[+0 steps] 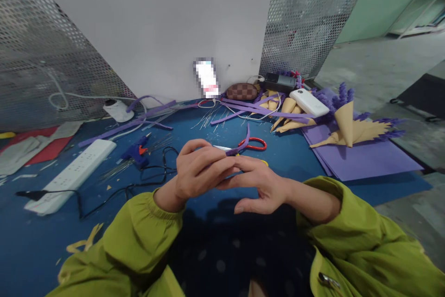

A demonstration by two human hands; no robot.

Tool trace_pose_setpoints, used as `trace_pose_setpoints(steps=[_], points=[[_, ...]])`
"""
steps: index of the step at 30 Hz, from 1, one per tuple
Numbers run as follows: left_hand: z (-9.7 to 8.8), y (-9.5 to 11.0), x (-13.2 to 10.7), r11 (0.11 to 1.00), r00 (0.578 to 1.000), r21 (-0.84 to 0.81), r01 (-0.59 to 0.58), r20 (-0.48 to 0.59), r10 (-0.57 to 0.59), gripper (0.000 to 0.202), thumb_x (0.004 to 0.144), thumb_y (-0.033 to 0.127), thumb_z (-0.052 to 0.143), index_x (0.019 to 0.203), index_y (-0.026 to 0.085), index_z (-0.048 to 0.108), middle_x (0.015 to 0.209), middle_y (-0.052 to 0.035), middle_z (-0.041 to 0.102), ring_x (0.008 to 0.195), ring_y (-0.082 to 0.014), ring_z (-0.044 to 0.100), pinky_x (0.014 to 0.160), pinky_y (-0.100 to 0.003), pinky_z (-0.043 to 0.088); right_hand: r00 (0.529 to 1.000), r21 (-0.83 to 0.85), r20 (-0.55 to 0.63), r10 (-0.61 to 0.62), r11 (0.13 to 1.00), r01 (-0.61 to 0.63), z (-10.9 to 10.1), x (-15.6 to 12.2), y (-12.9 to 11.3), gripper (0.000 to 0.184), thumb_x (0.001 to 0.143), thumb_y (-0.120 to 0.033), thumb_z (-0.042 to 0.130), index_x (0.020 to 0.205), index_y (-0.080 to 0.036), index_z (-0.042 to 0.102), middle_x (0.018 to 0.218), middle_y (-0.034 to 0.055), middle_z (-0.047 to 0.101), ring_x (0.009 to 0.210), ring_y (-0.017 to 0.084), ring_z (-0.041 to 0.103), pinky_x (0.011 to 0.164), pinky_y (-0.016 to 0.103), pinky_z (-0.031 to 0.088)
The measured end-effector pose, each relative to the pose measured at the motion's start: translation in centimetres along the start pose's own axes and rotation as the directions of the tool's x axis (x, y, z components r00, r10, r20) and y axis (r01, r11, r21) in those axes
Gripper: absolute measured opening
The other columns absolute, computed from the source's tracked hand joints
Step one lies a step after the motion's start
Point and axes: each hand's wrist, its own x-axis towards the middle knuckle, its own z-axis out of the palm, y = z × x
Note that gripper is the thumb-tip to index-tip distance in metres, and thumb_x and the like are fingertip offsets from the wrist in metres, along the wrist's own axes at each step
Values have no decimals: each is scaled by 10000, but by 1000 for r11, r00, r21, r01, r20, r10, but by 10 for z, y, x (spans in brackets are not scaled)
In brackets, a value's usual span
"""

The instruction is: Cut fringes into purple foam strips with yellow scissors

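My left hand (203,169) is closed in front of my chest, its fingers bent over a narrow purple paper strip (243,145). One end of the strip sticks out past the fingers and curves upward; the rest is hidden behind the hand. My right hand (262,185) meets it from the right, fingertips touching or tucked under the left fingers. Its thumb stands well apart, and I see nothing in its grasp. Just beyond the hands lie scissors with red handles (257,144), their blades partly covered by the strip and hand.
To the left are a white power strip (74,174), a blue glue gun (136,151) and a black cord. Purple strips and thin wires lie behind. A lit phone (207,78) leans on the white board. Paper-wrapped purple flowers (347,125) rest on purple sheets (375,160) at right.
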Motion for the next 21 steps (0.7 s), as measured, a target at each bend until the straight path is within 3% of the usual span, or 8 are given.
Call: trace_pose_setpoints(steps=[4, 7, 9, 12, 16, 18, 21], points=[[4, -4, -1, 988, 992, -100, 115, -33, -119, 201, 775, 370, 749, 878, 255, 620, 752, 21, 713, 635, -139, 639, 727, -323, 494, 1000, -74, 6, 9, 997, -9, 0, -2, 2, 402, 904, -480, 554, 1088, -145, 680, 1290, 171, 585, 1174, 232, 572, 987, 371, 474], [5, -9, 0, 936, 970, -256, 242, 73, -231, 289, 801, 487, 687, 927, 229, 649, 773, -16, 724, 698, -162, 650, 743, -325, 486, 999, -151, 49, 17, 988, -10, 1, -3, 4, 410, 909, -467, 549, 1132, -142, 663, 1339, 180, 552, 1246, 254, 523, 1014, 397, 455], [6, -9, 1, 882, 940, -332, 335, 184, -287, 276, 810, 465, 685, 929, 216, 679, 735, -11, 715, 683, -153, 639, 710, -300, 478, 998, -208, 55, 24, 978, -12, 3, -4, 5, 403, 913, -456, 546, 1131, -137, 662, 1242, 172, 607, 1219, 256, 536, 988, 400, 469], [7, -6, 1, 756, 857, -412, 509, 326, -399, 154, 821, 346, 700, 851, 195, 696, 693, -4, 693, 600, -118, 603, 593, -242, 457, 999, -286, 42, 18, 958, -5, 6, -5, 7, 365, 921, -424, 545, 1106, -135, 669, 1096, 143, 658, 1103, 238, 591, 917, 382, 493], [10, 1, 1, 572, 747, -481, 664, 413, -520, 164, 842, 315, 672, 763, 171, 683, 686, -19, 675, 578, -114, 591, 519, -215, 444, 997, -342, 62, 38, 940, -15, 10, -7, 9, 336, 938, -415, 516, 1080, -148, 663, 1072, 122, 654, 1013, 212, 608, 854, 359, 495], [11, 3, 1, 550, 729, -480, 684, 413, -546, 192, 840, 327, 671, 735, 167, 680, 655, -17, 663, 555, -113, 576, 508, -219, 439, 996, -341, 58, 64, 939, -41, 11, -8, 10, 329, 936, -426, 518, 1052, -156, 665, 1048, 117, 653, 967, 207, 615, 829, 354, 500], [13, 4, 0, 561, 735, -477, 676, 392, -553, 174, 854, 313, 656, 761, 172, 696, 685, -23, 681, 583, -115, 593, 526, -218, 453, 995, -240, 29, 99, 967, -90, 11, -8, 10, 328, 926, -431, 541, 1059, -154, 655, 1067, 122, 646, 973, 204, 623, 831, 336, 514]])
